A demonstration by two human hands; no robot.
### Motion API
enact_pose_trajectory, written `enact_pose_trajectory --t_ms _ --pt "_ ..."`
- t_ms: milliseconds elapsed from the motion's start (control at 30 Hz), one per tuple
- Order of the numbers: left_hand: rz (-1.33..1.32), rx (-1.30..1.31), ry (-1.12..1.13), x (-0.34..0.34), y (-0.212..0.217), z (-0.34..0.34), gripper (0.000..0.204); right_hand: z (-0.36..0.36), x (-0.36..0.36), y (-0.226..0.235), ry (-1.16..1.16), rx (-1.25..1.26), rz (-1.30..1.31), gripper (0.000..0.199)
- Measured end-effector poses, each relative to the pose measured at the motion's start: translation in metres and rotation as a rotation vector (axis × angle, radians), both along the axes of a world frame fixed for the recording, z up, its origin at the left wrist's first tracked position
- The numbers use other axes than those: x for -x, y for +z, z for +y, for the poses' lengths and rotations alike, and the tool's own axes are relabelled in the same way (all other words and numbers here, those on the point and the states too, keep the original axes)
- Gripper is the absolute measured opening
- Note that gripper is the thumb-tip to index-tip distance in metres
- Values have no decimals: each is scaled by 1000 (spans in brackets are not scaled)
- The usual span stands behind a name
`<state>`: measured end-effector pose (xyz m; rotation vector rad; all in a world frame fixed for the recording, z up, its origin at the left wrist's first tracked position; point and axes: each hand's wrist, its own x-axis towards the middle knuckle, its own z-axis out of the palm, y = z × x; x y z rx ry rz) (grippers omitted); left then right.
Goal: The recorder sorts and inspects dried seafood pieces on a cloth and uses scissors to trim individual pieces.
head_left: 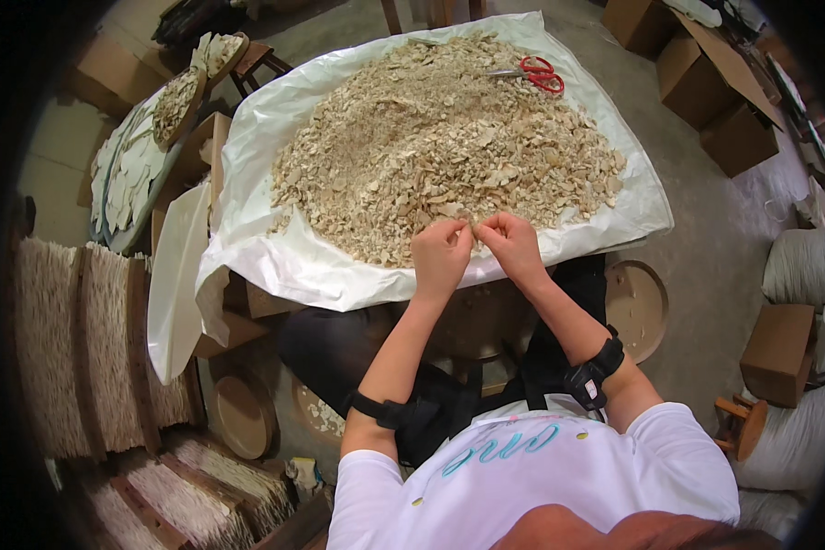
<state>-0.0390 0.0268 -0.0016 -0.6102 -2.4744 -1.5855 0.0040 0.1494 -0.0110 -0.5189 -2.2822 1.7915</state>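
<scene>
A wide heap of beige, flaky pieces (pixel 376 156) covers a white plastic sheet (pixel 316 280) spread over a table in front of me. Above the near edge of this heap, my left hand (pixel 442 255) and my right hand (pixel 511 246) meet fingertip to fingertip. Both are closed in a pinch. Whatever lies between the fingertips is too small to make out, perhaps one of the flakes. Toward the far right of the heap rest scissors (pixel 536 75) with red handles, apart from both hands.
Stacked pale, ragged-edged sheets (pixel 50 339) stand at the left. Behind them is a round tray (pixel 133 188) of flat white pieces. Cardboard boxes (pixel 706 87) lie at the far right, large white sacks (pixel 802 266) nearer. Round trays (pixel 646 307) sit low near my legs.
</scene>
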Motion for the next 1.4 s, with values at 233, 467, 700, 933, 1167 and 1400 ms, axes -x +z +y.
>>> enact_pose_trajectory --t_ms 233,467,700,933,1167,1400 --pt "-981 -527 -199 10 7 -11 9 7 -4 14 93 780 -183 14" --pt "-985 -507 -243 9 6 -10 10 0 1 9 78 539 -66 16" --pt "-90 -84 -90 1 1 -3 7 5 3 2 -46 326 42 14" --pt "-1182 -712 -184 12 9 -18 9 12 2 13 4 954 -110 13" --pt "-1247 -632 -322 4 18 -11 13 8 2 16 127 935 -123 12" --pt "-1152 -546 -397 5 19 -11 10 13 3 22 194 894 -111 12"
